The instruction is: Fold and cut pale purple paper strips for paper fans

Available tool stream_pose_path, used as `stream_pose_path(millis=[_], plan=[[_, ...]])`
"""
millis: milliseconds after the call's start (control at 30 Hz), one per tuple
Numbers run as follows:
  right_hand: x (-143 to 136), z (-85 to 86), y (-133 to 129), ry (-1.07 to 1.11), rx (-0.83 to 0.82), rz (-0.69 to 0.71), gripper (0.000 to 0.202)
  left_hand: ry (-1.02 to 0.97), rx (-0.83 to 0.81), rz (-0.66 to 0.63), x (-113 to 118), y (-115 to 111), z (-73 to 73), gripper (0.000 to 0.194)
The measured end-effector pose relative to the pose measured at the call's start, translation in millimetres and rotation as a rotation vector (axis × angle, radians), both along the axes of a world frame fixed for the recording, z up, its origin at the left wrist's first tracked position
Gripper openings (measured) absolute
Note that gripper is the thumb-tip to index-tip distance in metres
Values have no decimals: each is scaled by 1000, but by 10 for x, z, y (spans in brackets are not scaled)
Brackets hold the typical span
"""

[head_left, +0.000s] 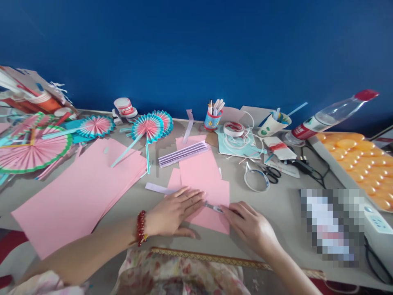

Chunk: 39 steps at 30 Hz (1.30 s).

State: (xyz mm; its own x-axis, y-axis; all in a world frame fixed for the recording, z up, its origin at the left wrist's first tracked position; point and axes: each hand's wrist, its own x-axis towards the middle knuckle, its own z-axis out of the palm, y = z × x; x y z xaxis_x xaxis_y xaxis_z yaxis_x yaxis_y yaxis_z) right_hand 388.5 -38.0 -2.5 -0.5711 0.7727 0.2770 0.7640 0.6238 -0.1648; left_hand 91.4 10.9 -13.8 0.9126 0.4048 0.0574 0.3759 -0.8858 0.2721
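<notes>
My left hand, a red beaded bracelet on its wrist, lies flat with fingers stretched over a sheet of pink paper. A lilac paper strip sticks out to the left from near these fingers; how far it runs beneath them is hidden. In my right hand is a slim craft knife, its tip on the pink paper close to my left fingertips. Just beyond, a pleated lilac paper rests on more pink sheets.
Pink sheets are stacked at left, with folded paper fans behind. Black-handled scissors, a tape roll and a plastic bottle stand or lie right. A pen cup is near the blue wall.
</notes>
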Motion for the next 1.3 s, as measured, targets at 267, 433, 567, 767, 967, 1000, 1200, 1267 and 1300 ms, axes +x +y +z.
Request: stream_pose_path(millis=[267,433,567,767,967,1000,1200,1267,1300], plan=[[-20,-2,-24,-35,4,4,33,-28,-4,6,1,2,20,89],[9,-24,-47,-10,-1,-1,35,-11,-21,-4,4,5,36,88],[-7,-22,-47,-11,-4,7,34,-3,-25,3,7,6,37,88],[-7,-32,-54,-16,28,1,35,-30,-4,-5,5,6,25,90],[7,-32,-71,9,36,36,32,-8,29,-7,6,7,18,90],[8,-30,-73,12,31,37,32,-9,33,-7,6,6,18,89],[-11,-34,-73,0,39,24,30,20,35,-3,7,1,20,89],[-3,-42,-85,-2,33,25,30,21,28,-4,7,2,21,89],[4,-46,-93,1,26,21,30,17,25,-4,7,3,22,89]])
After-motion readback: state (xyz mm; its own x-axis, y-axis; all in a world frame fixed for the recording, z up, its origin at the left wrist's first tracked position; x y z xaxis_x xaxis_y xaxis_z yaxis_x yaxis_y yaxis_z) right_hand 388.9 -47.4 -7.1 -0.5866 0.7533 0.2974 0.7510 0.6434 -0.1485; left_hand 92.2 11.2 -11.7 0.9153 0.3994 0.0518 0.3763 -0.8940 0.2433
